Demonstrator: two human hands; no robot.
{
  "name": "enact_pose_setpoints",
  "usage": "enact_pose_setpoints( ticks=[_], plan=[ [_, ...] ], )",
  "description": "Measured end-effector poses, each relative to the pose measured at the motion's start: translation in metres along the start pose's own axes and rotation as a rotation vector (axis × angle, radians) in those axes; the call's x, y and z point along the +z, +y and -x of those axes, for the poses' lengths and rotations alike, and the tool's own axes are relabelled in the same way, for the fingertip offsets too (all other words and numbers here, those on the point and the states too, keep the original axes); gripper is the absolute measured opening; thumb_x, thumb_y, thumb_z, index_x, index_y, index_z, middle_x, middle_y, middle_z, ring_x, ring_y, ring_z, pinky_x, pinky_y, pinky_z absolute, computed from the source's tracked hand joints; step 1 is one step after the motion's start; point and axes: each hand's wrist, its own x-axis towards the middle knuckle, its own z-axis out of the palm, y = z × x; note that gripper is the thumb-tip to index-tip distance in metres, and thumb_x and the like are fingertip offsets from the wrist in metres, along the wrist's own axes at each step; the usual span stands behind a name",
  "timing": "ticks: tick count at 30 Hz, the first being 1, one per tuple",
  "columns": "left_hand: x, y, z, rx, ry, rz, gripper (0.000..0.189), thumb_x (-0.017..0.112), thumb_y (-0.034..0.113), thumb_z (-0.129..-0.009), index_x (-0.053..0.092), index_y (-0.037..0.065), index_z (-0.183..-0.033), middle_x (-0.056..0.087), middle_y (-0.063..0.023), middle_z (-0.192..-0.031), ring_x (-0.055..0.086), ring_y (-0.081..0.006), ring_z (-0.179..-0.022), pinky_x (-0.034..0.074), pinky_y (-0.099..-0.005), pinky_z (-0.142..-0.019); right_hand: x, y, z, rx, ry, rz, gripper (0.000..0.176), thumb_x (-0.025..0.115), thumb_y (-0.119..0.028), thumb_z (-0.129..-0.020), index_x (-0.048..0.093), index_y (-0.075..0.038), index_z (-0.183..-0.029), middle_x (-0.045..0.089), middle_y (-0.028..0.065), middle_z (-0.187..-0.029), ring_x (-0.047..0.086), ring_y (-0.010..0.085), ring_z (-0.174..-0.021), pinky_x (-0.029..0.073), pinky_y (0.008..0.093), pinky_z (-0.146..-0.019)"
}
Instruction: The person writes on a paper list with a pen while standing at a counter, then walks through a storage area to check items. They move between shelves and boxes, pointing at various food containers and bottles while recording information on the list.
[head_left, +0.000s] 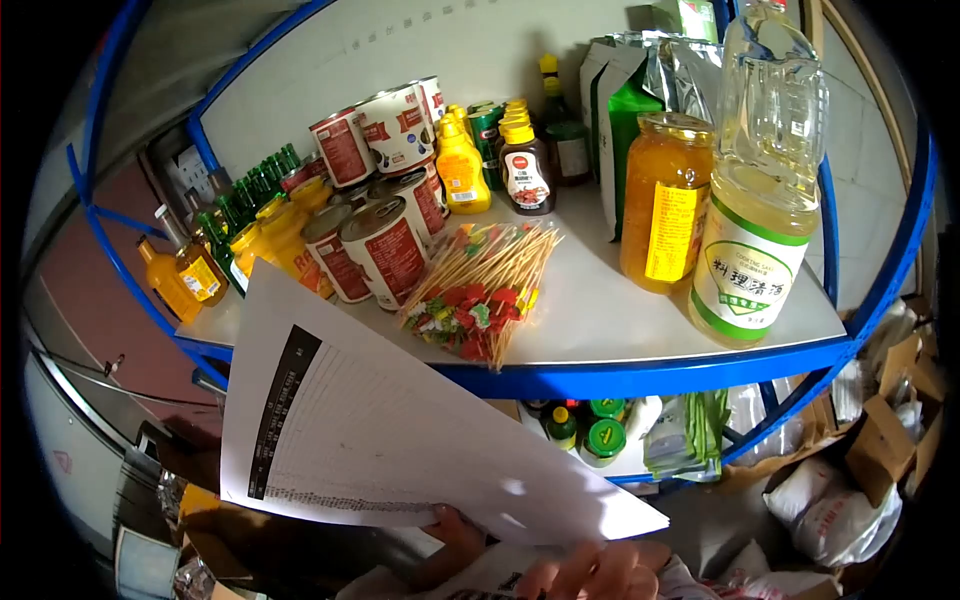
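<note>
Printed paper sheets, with a black header band and rows of small print, are tilted in front of the shelf. My left hand grips their lower edge, its fingers partly hidden behind the paper. My right hand is at the bottom of the view beside the paper's lower right edge. Its fingers are curled, and whatever they hold is hidden. Just beyond the paper, a clear bag of wooden picks with colourful tips lies at the shelf's front edge. Red-and-white cans are stacked behind its left side.
A blue-framed shelf carries yellow squeeze bottles, a dark sauce bottle, an orange jar and a large cooking sake bottle. Green-lidded jars stand on the lower shelf. Cardboard boxes and white bags lie right.
</note>
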Motion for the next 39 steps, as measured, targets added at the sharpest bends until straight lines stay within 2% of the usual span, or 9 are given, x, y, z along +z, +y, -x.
enact_pose_setpoints(
  ticks=[4,8,10,16,20,26,30,35,39],
  plan=[
    [-0.091,-0.064,-0.017,-0.17,-0.068,0.206,0.054,0.05,0.025,-0.078,0.022,0.01,-0.121,0.039,-0.0099,-0.111,0.039,-0.0194,-0.096,0.036,-0.0332,-0.083,-0.002,-0.003,0.0,-0.019,0.002,0.024,0.025,0.054,-0.025,-0.075,0.054,-0.003,-0.087,0.049,0.011,-0.081,0.044,0.0226,-0.071,0.034,0.0353,-0.065],
    [-0.01,-0.031,0.007,0.142,-0.045,0.017,0.05,0.044,0.014,-0.08,0.019,0.012,-0.124,0.038,-0.0075,-0.11,0.041,-0.0185,-0.093,0.038,-0.0341,-0.081,-0.002,-0.009,0.0,-0.018,0.007,0.061,0.026,0.054,-0.026,-0.075,0.055,-0.004,-0.089,0.05,0.0115,-0.084,0.044,0.0234,-0.075,0.035,0.0361,-0.069],
    [-0.016,-0.04,0.008,0.16,-0.104,0.022,0.051,0.044,0.011,-0.08,0.018,0.012,-0.124,0.038,-0.0073,-0.11,0.042,-0.0187,-0.092,0.038,-0.0344,-0.081,-0.001,-0.012,0.001,-0.017,0.013,0.079,0.027,0.054,-0.027,-0.075,0.055,-0.004,-0.09,0.05,0.0118,-0.086,0.044,0.0239,-0.077,0.035,0.0365,-0.07],
    [0.023,-0.001,0.008,0.051,-0.201,0.052,0.055,0.049,0.012,-0.079,0.018,0.012,-0.124,0.037,-0.0079,-0.112,0.04,-0.0189,-0.095,0.037,-0.0352,-0.083,0.003,-0.011,0.01,-0.015,0.089,0.076,0.024,0.054,-0.026,-0.075,0.058,-0.006,-0.088,0.05,0.0118,-0.088,0.044,0.0237,-0.08,0.035,0.036,-0.072],
    [0.04,-0.002,0.009,0.183,0.017,-0.151,0.063,0.048,0.041,-0.079,0.019,0.008,-0.123,0.037,-0.0116,-0.111,0.042,-0.0216,-0.096,0.038,-0.0366,-0.08,0.014,-0.007,0.013,-0.015,0.26,0.014,0.016,0.048,-0.017,-0.08,0.058,-0.007,-0.086,0.053,0.0098,-0.082,0.046,0.0201,-0.079,0.036,0.0329,-0.066],
    [0.0,-0.018,-0.005,0.116,-0.184,0.062,0.059,0.052,0.023,-0.079,0.018,0.008,-0.126,0.035,-0.0098,-0.117,0.041,-0.0199,-0.099,0.041,-0.0349,-0.079,0.011,-0.01,0.002,0.106,0.221,-0.02,0.014,0.047,-0.014,-0.082,0.059,-0.01,-0.076,0.052,0.0064,-0.088,0.04,0.0181,-0.086,0.034,0.0338,-0.076],
    [-0.031,-0.037,-0.007,-0.035,0.061,-0.097,0.057,0.051,0.023,-0.079,0.02,0.008,-0.125,0.035,-0.0094,-0.117,0.042,-0.0196,-0.097,0.043,-0.0349,-0.077,0.016,-0.006,0.0,0.076,0.224,0.032,0.018,0.047,-0.015,-0.083,0.056,-0.011,-0.069,0.052,0.0053,-0.085,0.039,0.0179,-0.081,0.034,0.0333,-0.075],
    [0.026,0.01,-0.001,0.041,-0.124,0.027,0.056,0.05,0.022,-0.08,0.02,0.009,-0.125,0.035,-0.009,-0.117,0.042,-0.0196,-0.097,0.042,-0.035,-0.077,0.032,-0.001,0.004,0.031,0.391,0.003,0.014,0.044,-0.017,-0.085,0.056,-0.012,-0.079,0.05,0.0045,-0.083,0.038,0.0186,-0.083,0.033,0.0343,-0.076],
    [0.024,0.005,0.001,0.067,-0.071,0.055,0.053,0.049,0.02,-0.08,0.021,0.008,-0.124,0.037,-0.0087,-0.114,0.043,-0.0199,-0.094,0.042,-0.0347,-0.077,0.034,0.007,0.009,-0.07,0.403,-0.012,0.01,0.045,-0.016,-0.084,0.054,-0.014,-0.087,0.049,0.0042,-0.084,0.038,0.0186,-0.083,0.033,0.0349,-0.078]
  ],
)
